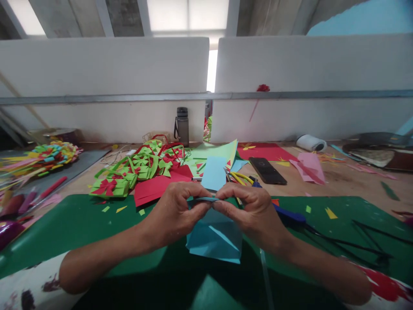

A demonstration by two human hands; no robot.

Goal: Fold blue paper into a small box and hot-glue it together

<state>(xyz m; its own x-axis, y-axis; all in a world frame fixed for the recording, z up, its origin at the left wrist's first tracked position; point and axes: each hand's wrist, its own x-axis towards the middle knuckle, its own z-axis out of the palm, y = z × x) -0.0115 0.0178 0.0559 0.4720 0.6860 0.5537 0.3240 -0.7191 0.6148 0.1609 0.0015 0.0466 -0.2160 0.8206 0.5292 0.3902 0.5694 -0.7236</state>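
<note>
My left hand (176,211) and my right hand (248,211) meet above a green cutting mat (80,219). Both are closed in a pinch on the top edge of a folded light blue paper (214,237), thumbs and fingertips almost touching each other. The paper's lower part hangs down toward the mat as a creased, roughly square shape. A flat light blue sheet (213,173) lies just behind the hands.
Green and red paper crafts (142,165) and red paper (155,187) lie at the back left. A black phone (267,170), pink paper (308,167), a grey bottle (182,125), a white roll (310,142) and a blue-handled tool (288,214) lie around. White partitions close the back.
</note>
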